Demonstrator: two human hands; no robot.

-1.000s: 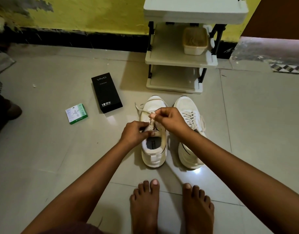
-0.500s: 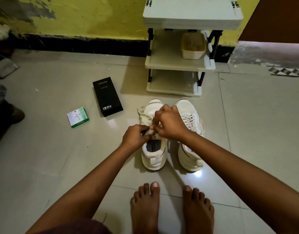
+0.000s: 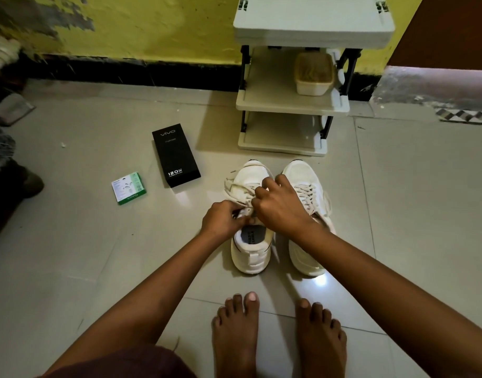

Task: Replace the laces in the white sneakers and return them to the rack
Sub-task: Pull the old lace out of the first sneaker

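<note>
Centre frame: my left hand (image 3: 223, 221) and right hand (image 3: 278, 203) are pinching the lace (image 3: 241, 192) over the left sneaker (image 3: 250, 214); slack could be slipping back through an eyelet.

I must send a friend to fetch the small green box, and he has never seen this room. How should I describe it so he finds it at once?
Start at the white rack against the yellow wall; the sneakers stand on the floor before it. Left of them lies a black box, and further left the green box. It is smaller, flat, with a white face and green edges.
</note>
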